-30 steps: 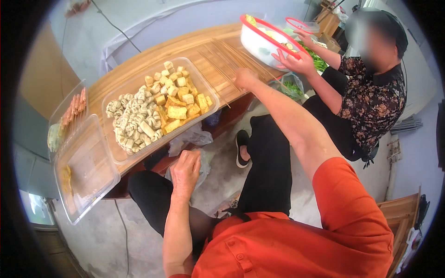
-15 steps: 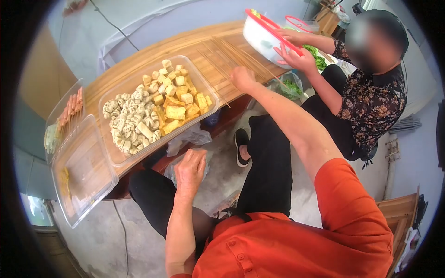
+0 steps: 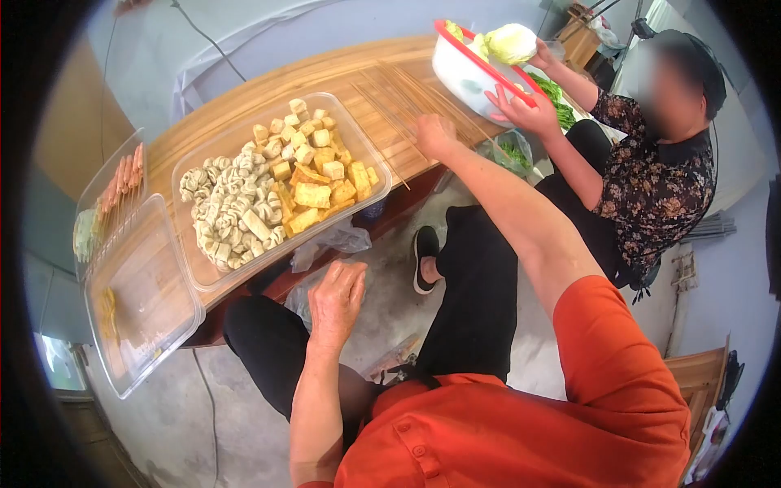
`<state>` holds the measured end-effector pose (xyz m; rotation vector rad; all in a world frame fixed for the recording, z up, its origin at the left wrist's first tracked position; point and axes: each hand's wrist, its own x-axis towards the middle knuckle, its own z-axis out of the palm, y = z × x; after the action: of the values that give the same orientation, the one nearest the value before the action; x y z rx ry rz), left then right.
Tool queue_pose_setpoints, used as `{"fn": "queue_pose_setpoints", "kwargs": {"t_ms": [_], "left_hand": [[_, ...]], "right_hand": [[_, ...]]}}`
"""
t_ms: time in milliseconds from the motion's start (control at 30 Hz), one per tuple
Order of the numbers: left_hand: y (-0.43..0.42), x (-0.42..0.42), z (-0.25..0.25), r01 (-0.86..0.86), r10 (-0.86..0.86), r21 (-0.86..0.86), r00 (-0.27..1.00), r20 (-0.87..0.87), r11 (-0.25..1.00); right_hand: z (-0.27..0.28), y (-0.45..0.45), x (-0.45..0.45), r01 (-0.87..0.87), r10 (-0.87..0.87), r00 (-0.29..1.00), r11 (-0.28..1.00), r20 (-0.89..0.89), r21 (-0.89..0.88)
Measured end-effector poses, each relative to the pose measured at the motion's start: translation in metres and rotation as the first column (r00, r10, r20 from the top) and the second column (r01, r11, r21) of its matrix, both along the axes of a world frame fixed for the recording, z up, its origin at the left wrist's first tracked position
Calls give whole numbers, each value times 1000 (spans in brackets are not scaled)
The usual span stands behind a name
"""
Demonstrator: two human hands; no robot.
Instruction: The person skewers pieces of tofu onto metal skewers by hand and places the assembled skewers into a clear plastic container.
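Note:
My right hand (image 3: 437, 137) lies at the table's front edge with its fingers closed on the thin wooden skewers (image 3: 399, 91); how many it grips is hidden. Over my lap, beside the table edge, my left hand (image 3: 336, 294) is curled with the fingers pressed together; whatever may be inside does not show. Between the hands and the far side stands a clear plastic tub (image 3: 185, 264). Its left part holds pale tofu-skin knots (image 3: 236, 203), its right part yellow fried tofu pieces (image 3: 313, 193) and tofu cubes (image 3: 303, 134).
At the left end, a clear tray holds pink skewered sausages (image 3: 128, 175); a clear lid or shallow tray (image 3: 167, 346) overhangs the edge. At right, a co-worker (image 3: 651, 163) holds a pale cabbage (image 3: 511, 44) at a red-rimmed white basin (image 3: 464, 73). Plastic bags (image 3: 329, 244) hang below the table.
The co-worker has lifted the cabbage into view above the basin's rim. My right hand has shifted slightly right along the skewers. My left hand stays about where it was.

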<state>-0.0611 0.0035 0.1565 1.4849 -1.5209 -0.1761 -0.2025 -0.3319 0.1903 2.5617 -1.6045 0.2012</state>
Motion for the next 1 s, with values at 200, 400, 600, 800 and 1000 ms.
{"fn": "queue_pose_setpoints", "kwargs": {"t_ms": [200,400,600,800,1000], "left_hand": [[-4,0,-10,20,-20,19,1000,-5,1000],[-2,-2,-11,33,-31,64,999,-25,997],[-5,-4,-18,45,-46,49,999,20,998],[-4,-7,-28,46,-49,66,998,48,997],[-2,-2,-42,34,-39,59,995,90,998]], "right_hand": [[15,-7,12,48,-30,988,992,-153,113],[13,-12,4,11,-9,1000,989,-16,148],[6,-27,-12,-32,10,998,942,69,335],[0,-21,-12,-43,-77,960,911,270,411],[-6,-16,-6,17,-65,961,984,267,179]]}}
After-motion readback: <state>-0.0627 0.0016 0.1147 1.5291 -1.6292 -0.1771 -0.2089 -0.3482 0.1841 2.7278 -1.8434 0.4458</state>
